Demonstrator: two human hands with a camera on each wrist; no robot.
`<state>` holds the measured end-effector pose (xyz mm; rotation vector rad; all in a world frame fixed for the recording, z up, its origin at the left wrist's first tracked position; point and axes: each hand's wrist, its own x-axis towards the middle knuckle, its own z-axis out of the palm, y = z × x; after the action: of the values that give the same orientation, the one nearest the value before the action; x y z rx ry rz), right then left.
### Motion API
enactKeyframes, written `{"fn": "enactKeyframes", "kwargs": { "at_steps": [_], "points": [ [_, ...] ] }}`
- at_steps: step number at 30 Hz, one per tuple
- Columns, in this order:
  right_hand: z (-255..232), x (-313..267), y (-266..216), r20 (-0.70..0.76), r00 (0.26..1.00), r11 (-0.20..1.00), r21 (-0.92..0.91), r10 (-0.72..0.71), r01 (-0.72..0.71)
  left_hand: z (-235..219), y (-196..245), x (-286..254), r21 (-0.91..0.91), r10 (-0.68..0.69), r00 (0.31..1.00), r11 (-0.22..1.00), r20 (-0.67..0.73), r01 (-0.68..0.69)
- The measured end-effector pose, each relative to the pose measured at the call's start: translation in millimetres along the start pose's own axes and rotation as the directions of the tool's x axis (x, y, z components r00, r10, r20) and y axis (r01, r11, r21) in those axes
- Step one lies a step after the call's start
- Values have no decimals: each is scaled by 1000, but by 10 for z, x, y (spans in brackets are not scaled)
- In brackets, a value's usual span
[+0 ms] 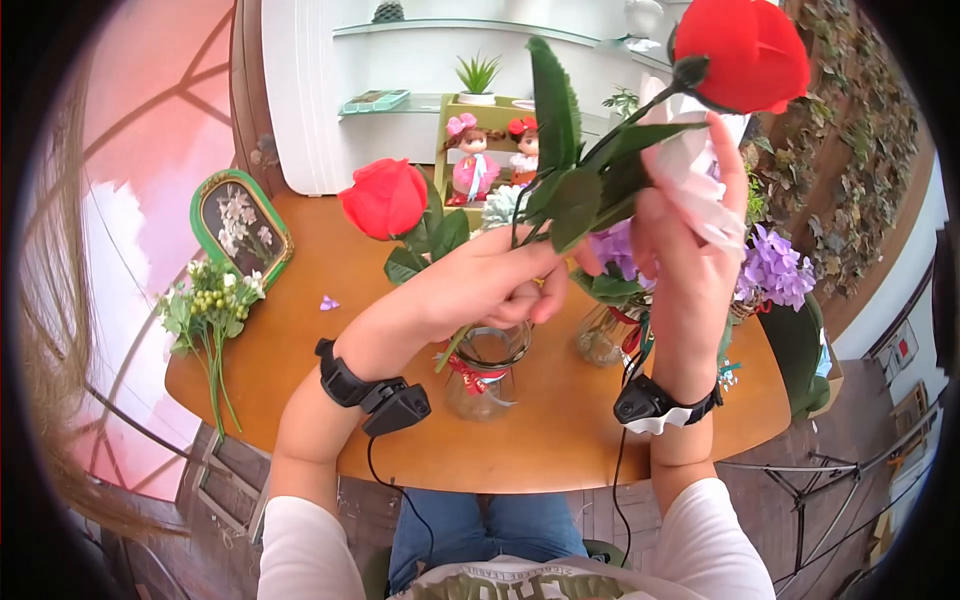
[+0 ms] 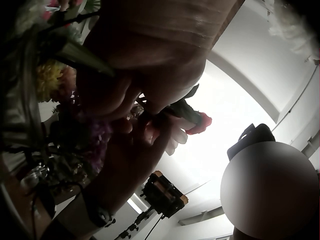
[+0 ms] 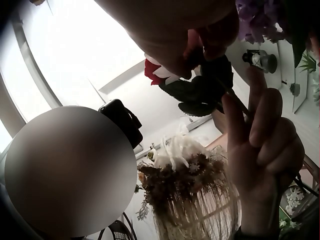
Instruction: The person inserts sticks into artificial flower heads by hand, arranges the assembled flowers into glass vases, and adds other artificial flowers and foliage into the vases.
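Observation:
The left hand (image 1: pixel 490 285) grips green stems between thumb and fingers, in the middle of the head view. Up and right of it, the right hand (image 1: pixel 695 240) pinches a pale pink-white flower (image 1: pixel 690 185) just below a large red rose (image 1: pixel 745 55). Dark green leaves (image 1: pixel 575 200) spread between the hands. Another red rose (image 1: pixel 384 199) leans out to the left, behind the left forearm. Below the left hand stands a glass jar (image 1: pixel 480 385) with a red ribbon. The right wrist view shows the left hand's fingers (image 3: pixel 267 120) curled round a stem.
A green-framed picture (image 1: pixel 243 225) and a bunch of white flowers with green berries (image 1: pixel 215 310) lie on the table's left side. Purple flowers (image 1: pixel 775 268) in a vase stand right. Two dolls (image 1: pixel 472 165) sit at the back, below glass shelves (image 1: pixel 470 30).

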<state>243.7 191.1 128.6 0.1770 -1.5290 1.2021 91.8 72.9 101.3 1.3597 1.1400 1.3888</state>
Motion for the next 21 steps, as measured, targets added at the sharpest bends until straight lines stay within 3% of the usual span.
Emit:
{"fn": "enactKeyframes", "kwargs": {
  "at_steps": [4, 7, 9, 14, 15, 16, 19, 20, 21],
  "points": [
    [-25, -3, 5, 22, 998, 998, 14, 58, -59, 40, 51, -28, 37, -12, 1000, 999, 5, 12],
    [-8, 17, 11, -2, 998, 998, 25, 65, -65, 0, 23, -32, 89, 76, 995, 993, 57, -81],
    [-43, 39, 64, -79, 997, 1000, -6, -26, 26, 54, 22, -32, 27, 138, 983, 990, -122, -136],
    [-81, 53, 33, -133, 987, 992, -104, -87, 73, -2, 5, -2, -22, 249, 961, 967, -120, -253],
    [-121, 67, 47, -138, 976, 978, -148, -169, 149, -4, 4, -12, -36, 293, 942, 952, -160, -303],
    [-135, 76, 39, -171, 958, 971, -113, -230, 213, -116, 3, -26, -51, 298, 949, 951, -98, -304],
    [-159, 87, -42, -303, 872, 923, -159, -383, 350, -176, 71, -79, -74, 342, 915, 928, -213, -365],
    [-413, 55, -27, -151, 912, 918, -182, -382, 354, -175, 111, -103, -72, 364, 896, 917, -253, -393],
    [-450, 85, -63, -192, 888, 902, -203, -418, 380, -240, 105, -112, -74, 357, 893, 918, -274, -390]
  ]
}}
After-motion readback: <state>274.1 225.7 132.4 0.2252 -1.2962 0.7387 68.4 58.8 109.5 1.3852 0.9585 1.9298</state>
